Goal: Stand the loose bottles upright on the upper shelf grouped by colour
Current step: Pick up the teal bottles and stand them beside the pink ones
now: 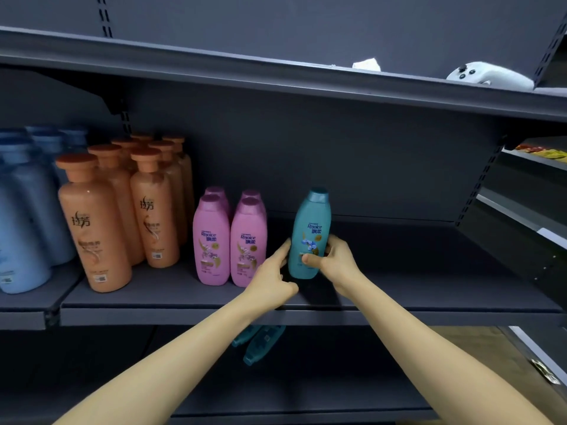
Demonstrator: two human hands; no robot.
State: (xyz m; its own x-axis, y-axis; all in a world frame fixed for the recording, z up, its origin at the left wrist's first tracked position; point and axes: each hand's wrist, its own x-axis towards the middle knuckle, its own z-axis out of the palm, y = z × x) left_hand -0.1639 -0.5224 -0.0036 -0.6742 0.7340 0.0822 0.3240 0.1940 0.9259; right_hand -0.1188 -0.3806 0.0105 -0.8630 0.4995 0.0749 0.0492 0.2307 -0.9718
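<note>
We see the teal bottle (310, 237) on the upper shelf (429, 286), right of the pink group and apart from it. It is smooth glossy plastic, tall and round-shouldered, with a flat teal cap and a flowered label facing us. It leans slightly, and its base seems to sit on the shelf board, though shadow there makes that hard to confirm.

The right hand (333, 259) grasps its lower half, thumb across the front and fingers wrapped behind. The left hand (273, 271) only touches it, extended fingertips laid against the left side.

The pink bottles (211, 240) stand upright in two short rows, the rear ones mostly hidden. Left of them stand taller orange bottles (95, 222) with wide disc caps, then blue bottles (21, 210), blurred and cut by the frame edge.

Below, more teal bottles (260, 342) lie on their sides, partly covered by the left forearm and the shelf lip.

Bare matte grey board runs right of the held bottle to the slotted upright.
</note>
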